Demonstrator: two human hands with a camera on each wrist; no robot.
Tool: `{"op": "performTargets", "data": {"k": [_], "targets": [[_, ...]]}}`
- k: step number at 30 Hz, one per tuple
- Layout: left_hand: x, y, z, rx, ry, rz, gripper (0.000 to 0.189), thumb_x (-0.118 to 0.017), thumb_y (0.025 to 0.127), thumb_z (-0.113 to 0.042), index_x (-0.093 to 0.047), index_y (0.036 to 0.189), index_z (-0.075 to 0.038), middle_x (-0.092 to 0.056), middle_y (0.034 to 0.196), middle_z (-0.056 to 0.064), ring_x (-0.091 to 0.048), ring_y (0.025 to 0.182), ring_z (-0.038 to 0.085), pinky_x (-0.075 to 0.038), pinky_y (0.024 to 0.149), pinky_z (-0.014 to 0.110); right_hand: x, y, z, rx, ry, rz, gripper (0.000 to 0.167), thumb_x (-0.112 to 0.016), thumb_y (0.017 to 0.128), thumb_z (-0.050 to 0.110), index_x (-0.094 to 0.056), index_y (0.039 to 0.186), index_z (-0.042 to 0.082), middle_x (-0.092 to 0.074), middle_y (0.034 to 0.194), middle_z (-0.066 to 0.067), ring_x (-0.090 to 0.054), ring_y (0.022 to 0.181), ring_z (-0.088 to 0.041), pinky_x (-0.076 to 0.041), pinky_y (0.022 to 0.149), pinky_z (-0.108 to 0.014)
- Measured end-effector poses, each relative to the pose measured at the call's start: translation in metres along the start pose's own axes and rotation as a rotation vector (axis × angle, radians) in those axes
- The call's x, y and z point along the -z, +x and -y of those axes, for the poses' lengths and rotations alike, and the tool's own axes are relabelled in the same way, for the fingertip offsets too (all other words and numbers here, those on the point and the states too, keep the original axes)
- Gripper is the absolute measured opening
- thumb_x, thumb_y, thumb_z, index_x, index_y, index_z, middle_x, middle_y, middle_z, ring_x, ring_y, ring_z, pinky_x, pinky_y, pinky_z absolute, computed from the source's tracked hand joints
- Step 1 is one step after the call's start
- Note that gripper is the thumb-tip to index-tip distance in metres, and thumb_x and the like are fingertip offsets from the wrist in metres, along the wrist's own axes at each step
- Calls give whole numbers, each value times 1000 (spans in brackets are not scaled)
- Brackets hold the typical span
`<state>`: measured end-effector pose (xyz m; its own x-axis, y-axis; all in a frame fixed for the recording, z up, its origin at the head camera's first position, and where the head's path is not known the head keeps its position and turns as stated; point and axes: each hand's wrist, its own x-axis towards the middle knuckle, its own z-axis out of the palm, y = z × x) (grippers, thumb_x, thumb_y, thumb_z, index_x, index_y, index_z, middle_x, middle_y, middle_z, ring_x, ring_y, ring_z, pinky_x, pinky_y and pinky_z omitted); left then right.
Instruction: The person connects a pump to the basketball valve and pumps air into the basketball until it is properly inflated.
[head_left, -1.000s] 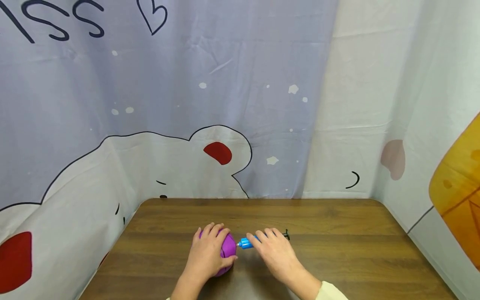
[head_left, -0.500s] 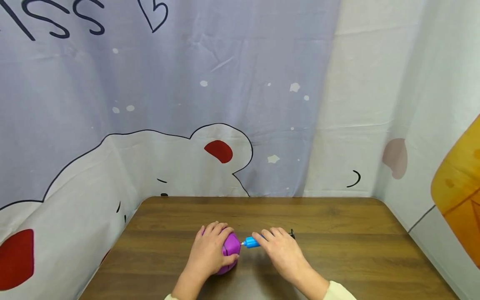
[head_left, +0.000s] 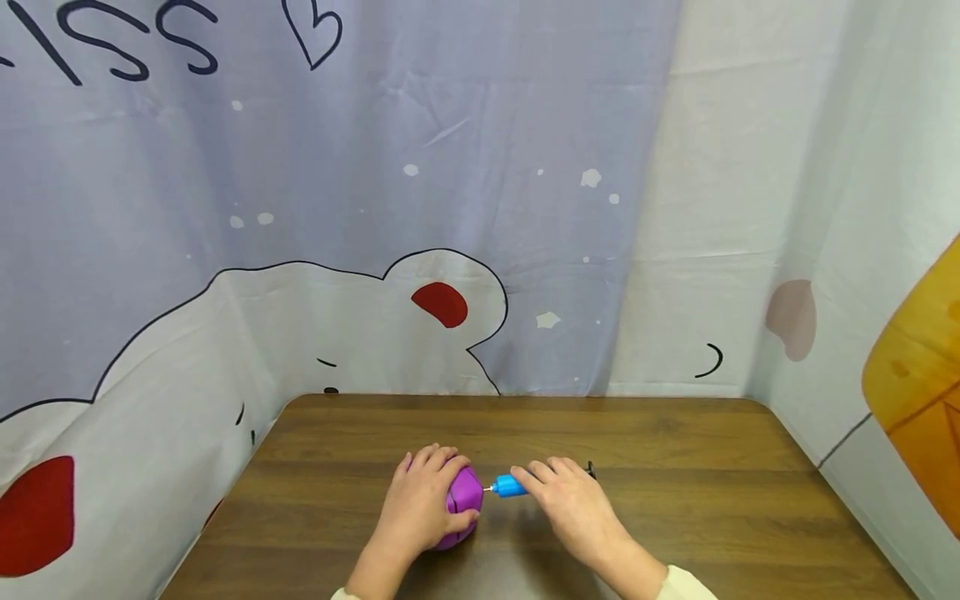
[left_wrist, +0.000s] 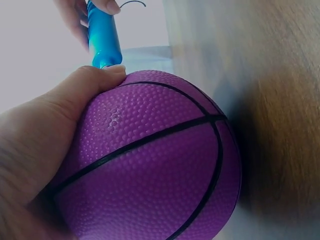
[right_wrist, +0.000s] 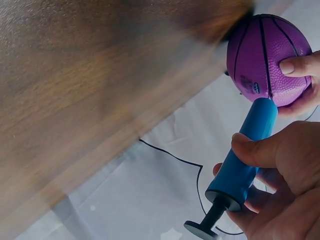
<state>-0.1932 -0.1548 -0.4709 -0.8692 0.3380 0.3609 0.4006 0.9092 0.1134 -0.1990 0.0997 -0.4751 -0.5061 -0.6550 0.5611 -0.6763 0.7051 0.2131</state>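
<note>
A small purple basketball (head_left: 467,492) with black seams sits on the table, and my left hand (head_left: 420,504) grips it from above and the left side. In the left wrist view the left thumb (left_wrist: 102,75) lies along the pebbled ball. My right hand (head_left: 573,508) holds a blue hand pump (head_left: 511,486) level, its tip toward the ball. A thin needle (head_left: 488,489) spans the short gap from pump to ball. The right wrist view shows the thumb and fingers curled round the pump barrel (right_wrist: 257,125), with the black plunger handle (right_wrist: 200,230) sticking out behind, partly extended.
Under both hands is a brown wood-grain table (head_left: 675,467) with rounded far corners. A printed fabric curtain (head_left: 555,125) hangs right behind its far edge and along both sides.
My right hand and the pump have shifted slightly right, and more of the needle shows between pump and ball. The left hand and basketball have moved a little right too.
</note>
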Motion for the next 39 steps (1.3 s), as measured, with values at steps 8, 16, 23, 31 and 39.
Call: {"op": "performTargets", "data": {"k": [8, 16, 23, 31, 39], "targets": [[-2, 3, -3, -20, 0, 8, 69, -84, 69, -56, -65, 127, -25, -61, 136, 4, -52, 131, 33, -42, 107, 66, 2, -10, -6, -19, 20, -7, 75, -80, 57, -16, -68, 124, 15, -69, 110, 1, -66, 94, -20, -58, 87, -36], [0, -3, 7, 74, -72, -15, 70, -85, 69, -56, -66, 127, -22, -61, 135, 2, -52, 129, 31, -45, 105, 64, 20, -36, -46, -163, -35, -41, 74, -76, 58, -21, -68, 125, 7, -70, 109, -5, -67, 93, -27, -58, 85, -41], [2, -1, 5, 67, -73, -3, 71, -83, 71, -57, -65, 129, -20, -58, 138, 7, -50, 131, 35, -41, 106, 69, 30, -55, -64, -239, -25, -17, 64, -84, 66, -7, -66, 126, 5, -70, 105, -5, -68, 85, -25, -59, 62, -38], [2, 2, 0, 83, -79, -6, 72, -82, 72, -59, -65, 131, -21, -58, 140, 9, -50, 132, 37, -41, 107, 68, 31, -75, -81, -604, 193, 294, 60, -86, 77, 18, -63, 131, 6, -67, 103, -5, -66, 82, -24, -55, 60, -41], [4, 5, -4, 65, -54, -6, 69, -80, 74, -59, -65, 130, -21, -57, 139, 9, -50, 131, 37, -41, 107, 68, 27, -88, -86, -707, 262, 435, 61, -85, 80, 25, -62, 132, 4, -67, 117, -13, -68, 92, -33, -57, 69, -51]]}}
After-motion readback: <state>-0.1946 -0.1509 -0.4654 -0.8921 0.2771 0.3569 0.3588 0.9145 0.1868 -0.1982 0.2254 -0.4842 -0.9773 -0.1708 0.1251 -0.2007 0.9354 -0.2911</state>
